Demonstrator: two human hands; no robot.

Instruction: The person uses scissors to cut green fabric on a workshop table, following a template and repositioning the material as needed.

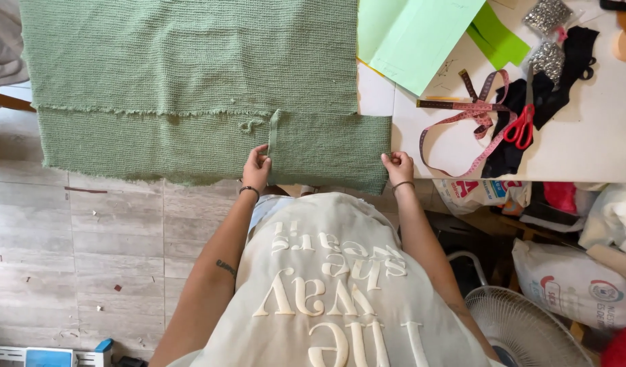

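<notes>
A large green knitted fabric [190,81] lies over a white table [591,143] and hangs off its near edge. A cut runs up into the hanging part, leaving a smaller flap [326,146] on the right. My left hand [257,167] pinches the flap's left edge beside the cut. My right hand [398,166] pinches the flap's right edge at the table's front. The flap is stretched flat between both hands.
Light green paper sheets [421,34] lie at the back. A pink measuring tape [472,119], red-handled scissors [520,126] and black cloth pieces [564,61] sit on the table's right. A white fan [523,326] and filled sacks [578,278] stand on the floor at right.
</notes>
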